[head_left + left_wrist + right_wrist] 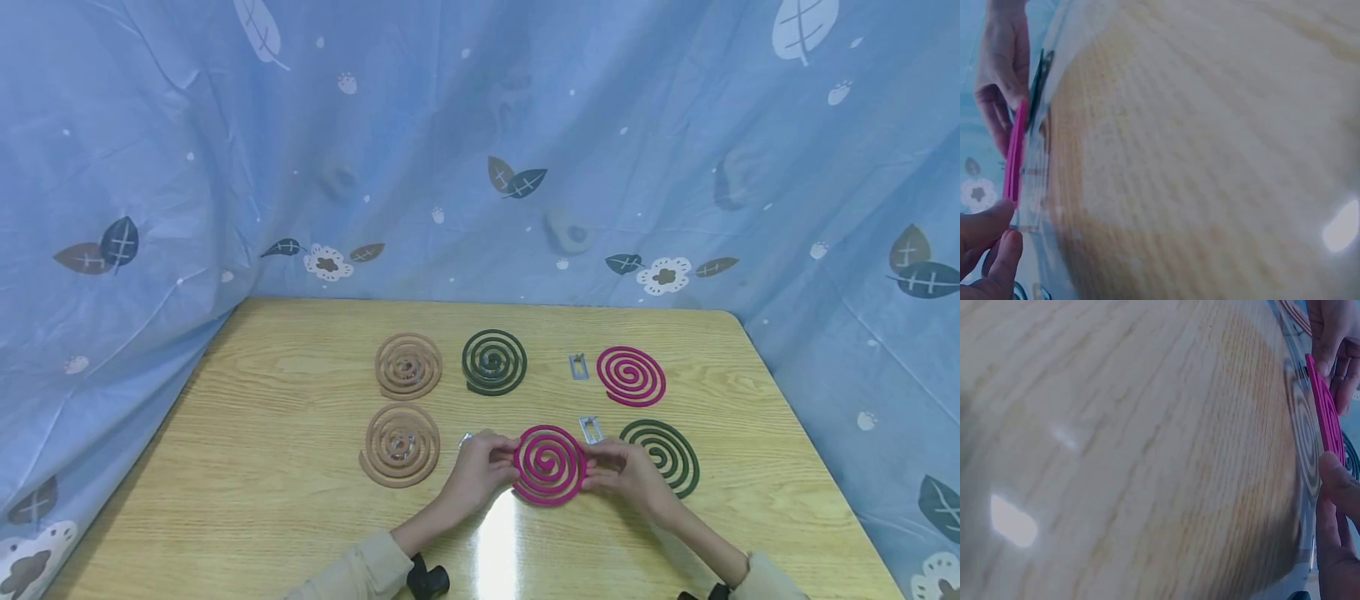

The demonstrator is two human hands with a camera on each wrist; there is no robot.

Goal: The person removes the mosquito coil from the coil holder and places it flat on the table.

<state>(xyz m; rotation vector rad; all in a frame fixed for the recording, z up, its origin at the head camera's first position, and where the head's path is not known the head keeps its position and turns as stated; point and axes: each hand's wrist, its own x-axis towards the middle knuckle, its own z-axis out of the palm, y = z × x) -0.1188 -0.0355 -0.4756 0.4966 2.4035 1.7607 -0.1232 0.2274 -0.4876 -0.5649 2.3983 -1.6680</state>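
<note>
A magenta mosquito coil [550,454] is held between both hands, raised a little over the table. My left hand [483,468] pinches its left rim between thumb and fingers, while the right hand [626,473] pinches the right rim. Both wrist views show the coil [1014,165] [1324,412] nearly edge-on. Behind the left hand, a small metal coil stand [467,437] is mostly hidden. Another metal stand [590,428] lies just above the right hand, which partly overlaps a dark green coil [678,454].
Two tan coils [385,340] [367,457] lie at the left and a dark green coil [492,332] at the back middle, each with metal showing at its centre. A metal stand [572,367] and second magenta coil [632,376] lie back right. Blue curtain [450,150] surrounds the wooden table [247,467].
</note>
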